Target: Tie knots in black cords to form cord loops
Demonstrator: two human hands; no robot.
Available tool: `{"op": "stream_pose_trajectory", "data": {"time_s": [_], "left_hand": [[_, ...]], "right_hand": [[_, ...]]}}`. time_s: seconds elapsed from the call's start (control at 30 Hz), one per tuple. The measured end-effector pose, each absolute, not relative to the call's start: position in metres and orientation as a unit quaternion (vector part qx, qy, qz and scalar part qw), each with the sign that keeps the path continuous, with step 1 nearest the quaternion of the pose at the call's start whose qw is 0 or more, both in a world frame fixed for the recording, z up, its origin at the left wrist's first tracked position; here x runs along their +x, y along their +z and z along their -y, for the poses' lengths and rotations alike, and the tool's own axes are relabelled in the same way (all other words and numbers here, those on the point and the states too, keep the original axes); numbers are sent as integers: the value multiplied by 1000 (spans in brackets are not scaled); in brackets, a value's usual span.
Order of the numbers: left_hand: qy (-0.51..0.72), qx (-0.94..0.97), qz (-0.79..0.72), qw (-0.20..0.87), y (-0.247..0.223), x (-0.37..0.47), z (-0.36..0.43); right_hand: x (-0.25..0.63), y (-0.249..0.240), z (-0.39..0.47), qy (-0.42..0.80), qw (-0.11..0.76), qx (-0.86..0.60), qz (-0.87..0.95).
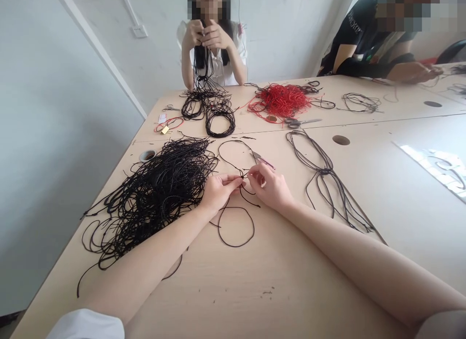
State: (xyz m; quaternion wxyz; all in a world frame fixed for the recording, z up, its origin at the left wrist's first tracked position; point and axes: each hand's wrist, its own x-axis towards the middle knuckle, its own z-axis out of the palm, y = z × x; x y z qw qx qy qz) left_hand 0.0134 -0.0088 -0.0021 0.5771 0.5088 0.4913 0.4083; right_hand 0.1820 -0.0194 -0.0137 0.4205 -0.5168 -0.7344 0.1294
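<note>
Black cord (242,176), one piece, knot in progress

Item one: the cord, mid-table (225,300), one loop lying farther off, another nearer us, loose ends sticking out where the strands gather.
Left hand (221,189): ours, thumb and fingers pinched on that gathering point.
Right hand (271,184): ours, thumb and forefinger drawn together beside it, pinching what looks like a short strand.
Condition: partly worked, by our judgement; two loops are formed, the ends lie loose, and we see no finished knot.
Beside our left forearm: one large heap of loose black cords (171,178); we cannot tell which, if any, are complete.
To our right: one bundle of looped cords (325,172), gathered and bound at its middle.
Just beyond the right fingers: purple-handled snips (263,160), unheld.
</note>
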Motion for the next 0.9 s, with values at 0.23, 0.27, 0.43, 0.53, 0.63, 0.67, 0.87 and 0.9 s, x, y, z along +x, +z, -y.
{"op": "stream_pose_trajectory", "data": {"time_s": [0.23,0.27,0.43,0.53,0.63,0.67,0.87,0.9], "left_hand": [[388,618,-497,469,-8,11,11],[384,637,-499,445,-7,11,12],[376,700,-498,347,-2,11,15],[378,711,-496,324,-1,12,15],[381,712,-493,326,0,12,15],[382,713,-491,325,0,12,16],[372,719,-489,324,3,13,18],[370,715,-492,330,2,13,18]], "right_hand": [[183,-19,19,90,370,-507,774],[182,-20,18,87,366,-509,774],[181,-18,19,105,343,-526,771],[180,-15,20,132,341,-534,762],[180,-14,21,133,347,-542,754],[180,-14,22,130,347,-544,753],[180,-16,21,137,341,-547,752],[180,-16,21,143,342,-545,752]]}}
